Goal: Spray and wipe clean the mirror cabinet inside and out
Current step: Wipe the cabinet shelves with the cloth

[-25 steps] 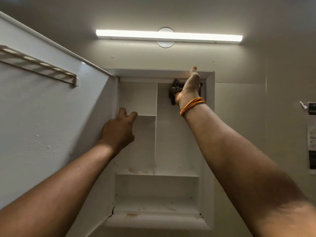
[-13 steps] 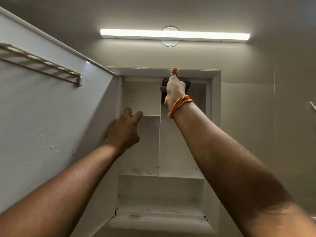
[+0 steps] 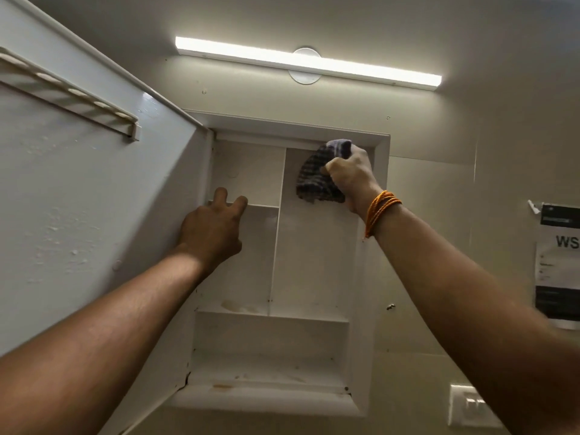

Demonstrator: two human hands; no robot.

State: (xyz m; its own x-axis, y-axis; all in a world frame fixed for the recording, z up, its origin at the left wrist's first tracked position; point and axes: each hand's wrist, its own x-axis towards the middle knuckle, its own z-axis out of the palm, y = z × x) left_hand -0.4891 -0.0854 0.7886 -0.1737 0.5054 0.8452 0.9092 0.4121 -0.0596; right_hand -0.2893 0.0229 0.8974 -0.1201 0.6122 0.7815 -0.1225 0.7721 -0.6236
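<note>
The right hand (image 3: 351,177) clutched a dark checked cloth (image 3: 317,180), bunched in its curled fingers, high in the open cabinet's (image 3: 381,215) right compartment, while the left hand's (image 3: 212,230) straight fingers rested on a small shelf (image 3: 263,206).

- Lit tube light (image 3: 309,64), mounted high on the wall, over a round white base (image 3: 305,66).
- Below and far right of the light: printed paper notice (image 3: 557,265), taped to the wall.
- Lower still, beneath the notice: white switch plate (image 3: 470,406).
</note>
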